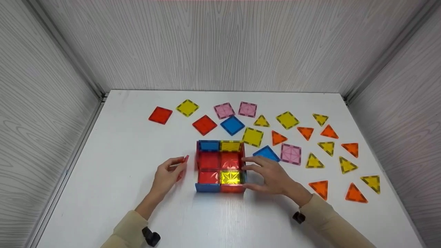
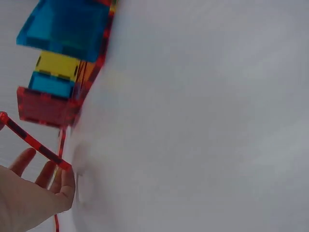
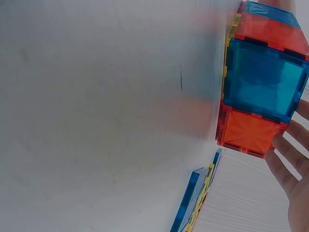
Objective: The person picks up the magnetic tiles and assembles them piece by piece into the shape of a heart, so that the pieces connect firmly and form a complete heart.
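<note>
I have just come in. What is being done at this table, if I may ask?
A person's left hand pinches a red tile, apart from the left side of an open-topped box made of coloured tiles. The right hand touches the box's right side. Loose square tiles and triangular tiles lie on the table.

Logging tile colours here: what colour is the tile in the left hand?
The tile in the left hand is red, clearest in the left wrist view.
</note>
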A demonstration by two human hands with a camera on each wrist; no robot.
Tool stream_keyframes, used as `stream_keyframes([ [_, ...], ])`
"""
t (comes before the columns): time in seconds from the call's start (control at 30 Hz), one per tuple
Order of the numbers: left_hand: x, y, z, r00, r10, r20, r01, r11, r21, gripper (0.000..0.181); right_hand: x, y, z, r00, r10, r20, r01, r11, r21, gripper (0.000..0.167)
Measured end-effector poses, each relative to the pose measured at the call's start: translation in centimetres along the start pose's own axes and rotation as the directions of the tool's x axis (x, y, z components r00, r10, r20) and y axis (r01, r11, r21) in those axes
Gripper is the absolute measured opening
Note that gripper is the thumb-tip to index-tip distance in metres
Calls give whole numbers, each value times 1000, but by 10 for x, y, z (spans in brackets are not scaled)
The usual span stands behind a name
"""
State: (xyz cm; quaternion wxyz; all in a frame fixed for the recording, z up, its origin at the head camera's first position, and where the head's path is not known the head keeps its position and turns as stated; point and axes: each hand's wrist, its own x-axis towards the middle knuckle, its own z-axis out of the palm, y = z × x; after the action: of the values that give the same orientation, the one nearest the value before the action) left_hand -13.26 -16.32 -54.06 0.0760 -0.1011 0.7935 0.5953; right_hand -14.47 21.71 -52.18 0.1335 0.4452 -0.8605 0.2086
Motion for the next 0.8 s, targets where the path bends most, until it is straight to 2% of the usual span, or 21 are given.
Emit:
stream_keyframes([
  [0.17,-14,2,15,999,-35,27,37,997,-62,37,1,-1,-1,1000,14,8,-14,1000,1,52],
  [0.37,-25,5,27,997,-64,37,67,994,-81,38,0,0,0,1000,10,2,-10,1000,9,53],
  [0.8,-24,9,43,993,-100,60,107,987,-116,44,0,1,1,1000,25,15,-25,1000,18,54],
])
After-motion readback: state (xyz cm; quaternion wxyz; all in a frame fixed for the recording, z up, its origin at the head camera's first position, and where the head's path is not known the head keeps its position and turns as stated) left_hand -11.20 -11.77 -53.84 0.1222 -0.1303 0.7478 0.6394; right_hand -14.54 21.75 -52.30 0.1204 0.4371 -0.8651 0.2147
